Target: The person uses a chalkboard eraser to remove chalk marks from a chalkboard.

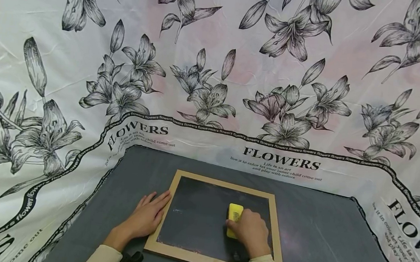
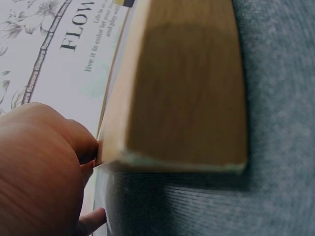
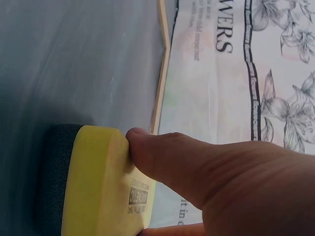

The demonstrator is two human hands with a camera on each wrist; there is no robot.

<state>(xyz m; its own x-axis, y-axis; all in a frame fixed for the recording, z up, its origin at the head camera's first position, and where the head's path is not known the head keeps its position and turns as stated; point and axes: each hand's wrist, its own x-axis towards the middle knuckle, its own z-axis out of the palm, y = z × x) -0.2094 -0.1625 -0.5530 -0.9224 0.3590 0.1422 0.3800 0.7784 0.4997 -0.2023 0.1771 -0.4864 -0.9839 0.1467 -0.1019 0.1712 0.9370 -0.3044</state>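
Observation:
A small chalkboard (image 1: 200,219) in a light wooden frame (image 1: 173,189) lies flat on a grey mat (image 1: 321,245). My right hand (image 1: 251,233) grips a yellow eraser (image 1: 234,216) with a dark felt base and holds it on the board's right half. In the right wrist view the thumb (image 3: 177,162) curls over the eraser (image 3: 98,182), felt side on the smeared chalkboard (image 3: 74,64). My left hand (image 1: 149,216) rests flat with straight fingers against the frame's left edge. The left wrist view shows that hand (image 2: 39,172) touching the frame (image 2: 182,93).
A white cloth printed with black lilies and the word FLOWERS (image 1: 280,157) covers the surface around the mat and rises behind it. Faint chalk smears (image 1: 182,210) mark the board. Bare grey mat lies to the right of the frame.

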